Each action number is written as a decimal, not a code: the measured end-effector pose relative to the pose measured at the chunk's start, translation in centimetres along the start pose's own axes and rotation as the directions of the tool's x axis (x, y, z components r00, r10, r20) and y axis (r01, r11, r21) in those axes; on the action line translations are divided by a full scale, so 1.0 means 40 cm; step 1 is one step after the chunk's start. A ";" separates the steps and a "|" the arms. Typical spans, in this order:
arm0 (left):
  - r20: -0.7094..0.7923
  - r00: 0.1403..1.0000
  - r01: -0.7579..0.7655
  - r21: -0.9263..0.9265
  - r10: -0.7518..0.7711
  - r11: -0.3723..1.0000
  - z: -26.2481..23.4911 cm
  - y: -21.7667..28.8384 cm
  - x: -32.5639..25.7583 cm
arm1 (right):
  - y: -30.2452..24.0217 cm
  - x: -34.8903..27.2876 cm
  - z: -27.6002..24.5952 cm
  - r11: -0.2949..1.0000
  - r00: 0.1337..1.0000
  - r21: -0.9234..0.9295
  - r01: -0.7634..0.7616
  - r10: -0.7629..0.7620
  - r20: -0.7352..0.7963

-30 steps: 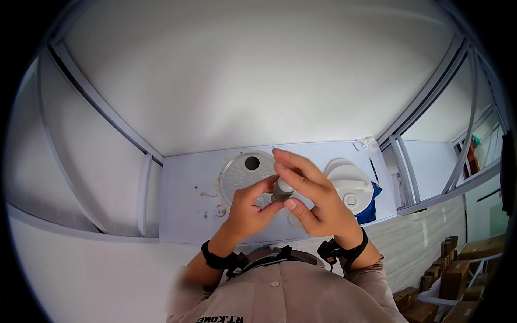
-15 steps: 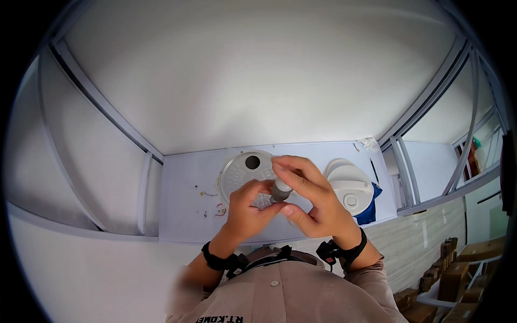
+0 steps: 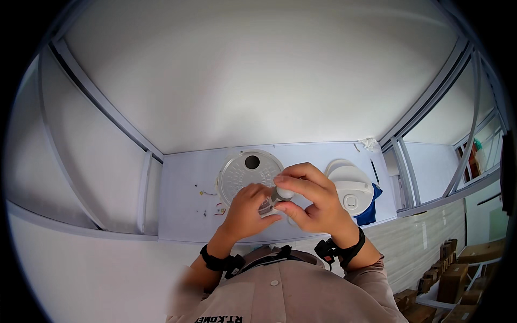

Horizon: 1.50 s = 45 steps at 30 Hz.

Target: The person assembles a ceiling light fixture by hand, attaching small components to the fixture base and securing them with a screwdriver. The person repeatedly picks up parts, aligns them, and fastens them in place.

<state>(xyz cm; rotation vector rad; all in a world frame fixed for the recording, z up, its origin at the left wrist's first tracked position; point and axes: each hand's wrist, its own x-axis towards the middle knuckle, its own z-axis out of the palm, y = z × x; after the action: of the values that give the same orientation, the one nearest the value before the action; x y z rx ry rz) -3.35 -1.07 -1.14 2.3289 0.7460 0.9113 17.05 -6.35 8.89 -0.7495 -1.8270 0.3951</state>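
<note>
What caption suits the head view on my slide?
Right hand pinching a small grey-and-white piece, left hand close by, above a pale table.

Soft, even light, faint shadow low on the pale wall [image 3: 245, 121], fisheye-bowed edges, black corners, smeared left sleeve [image 3: 184, 297]

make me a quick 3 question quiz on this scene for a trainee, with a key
1. Where is the dark round spot on the round plate?
a) at its centre
b) near the edge farthest from the person
c) near the edge closest to the person

2. True or false: the right hand pinches the small grey-and-white piece between thumb and fingers.

3. Fill in the colour: the white part with a handle lies beside ____ material that shows past its right edge.

Key: 1 b; 2 true; 3 blue
</note>
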 end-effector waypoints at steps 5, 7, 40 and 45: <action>-0.032 0.999 0.025 0.087 -0.022 0.996 0.030 -0.032 -0.034 | -0.008 0.006 0.004 0.994 0.998 0.101 -0.045 0.040 0.051; -0.072 0.996 0.050 0.051 -0.046 0.997 0.043 -0.042 -0.037 | 0.001 -0.005 0.004 0.990 0.994 0.120 -0.076 0.066 0.086; -0.127 0.987 0.106 0.022 -0.102 0.994 0.028 -0.015 -0.029 | 0.025 -0.003 -0.017 0.995 0.994 0.100 -0.025 0.014 0.110; -0.132 0.988 0.084 0.035 -0.079 0.996 0.032 -0.023 -0.030 | 0.039 -0.014 0.015 0.998 0.998 -0.028 0.055 -0.056 -0.022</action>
<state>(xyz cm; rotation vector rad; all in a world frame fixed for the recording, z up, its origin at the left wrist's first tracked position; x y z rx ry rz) -3.46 -1.53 -3.06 2.2720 0.9147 1.0287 17.10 -5.50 7.33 -0.7178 -1.8303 0.3251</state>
